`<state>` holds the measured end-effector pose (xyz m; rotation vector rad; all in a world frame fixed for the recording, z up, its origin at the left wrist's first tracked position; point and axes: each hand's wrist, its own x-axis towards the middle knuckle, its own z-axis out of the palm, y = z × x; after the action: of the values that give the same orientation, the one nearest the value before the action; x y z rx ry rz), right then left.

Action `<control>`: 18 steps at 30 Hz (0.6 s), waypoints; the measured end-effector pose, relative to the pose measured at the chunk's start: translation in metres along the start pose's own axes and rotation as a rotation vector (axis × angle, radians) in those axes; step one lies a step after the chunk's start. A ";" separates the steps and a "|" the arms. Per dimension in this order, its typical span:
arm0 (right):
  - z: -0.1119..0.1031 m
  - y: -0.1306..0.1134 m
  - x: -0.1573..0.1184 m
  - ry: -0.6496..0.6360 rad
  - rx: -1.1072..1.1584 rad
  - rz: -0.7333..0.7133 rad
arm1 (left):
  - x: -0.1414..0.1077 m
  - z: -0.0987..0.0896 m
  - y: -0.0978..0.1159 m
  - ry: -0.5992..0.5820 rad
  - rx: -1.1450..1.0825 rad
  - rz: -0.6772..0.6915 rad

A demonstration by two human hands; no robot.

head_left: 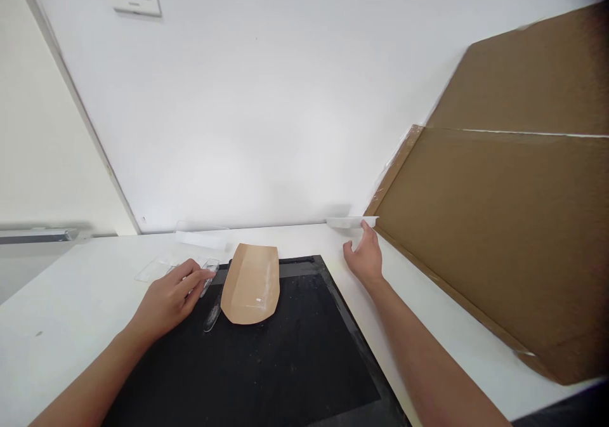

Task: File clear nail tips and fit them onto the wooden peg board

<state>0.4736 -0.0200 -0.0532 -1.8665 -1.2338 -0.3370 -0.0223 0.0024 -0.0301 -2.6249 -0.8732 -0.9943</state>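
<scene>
Left of the mat (pixel 309 332), clear plastic (pixel 151 269). At its far left corner, the left hand (pixel 174 294), fingers bunched at a clear piece (pixel 209 277); whether pinching cannot be told. On the mat, a utensil (pixel 214 315) beside a paper tray (pixel 252 281) holding a white fleck (pixel 258 299). Beyond its far right corner, the right hand (pixel 366 259), thumb and forefinger spread, forefinger touching a white dish (pixel 345 223).

A shallow white piece (pixel 343 223), seen nearly edge-on, is level beside the wall (pixel 266 110), its right part touching the right hand (pixel 365 257); whether it rests on the surface (pixel 302 241) is unclear. A small, clear, glossy piece (pixel 211 265) slants at the fingertips of the left hand (pixel 171 297), partly covered.
</scene>
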 end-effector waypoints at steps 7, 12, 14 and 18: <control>0.000 0.002 0.001 0.015 0.001 0.016 | 0.000 0.000 0.000 -0.005 0.009 -0.004; 0.000 0.001 0.001 0.011 0.013 0.024 | -0.002 0.001 0.000 -0.032 -0.004 -0.025; -0.001 0.000 0.001 0.002 0.016 0.029 | -0.002 0.001 0.000 -0.038 -0.003 -0.027; -0.003 -0.001 0.003 -0.001 0.011 0.046 | -0.001 0.000 0.000 -0.027 0.005 -0.017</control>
<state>0.4750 -0.0209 -0.0491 -1.8832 -1.1889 -0.3038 -0.0229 0.0018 -0.0311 -2.6368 -0.9043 -0.9620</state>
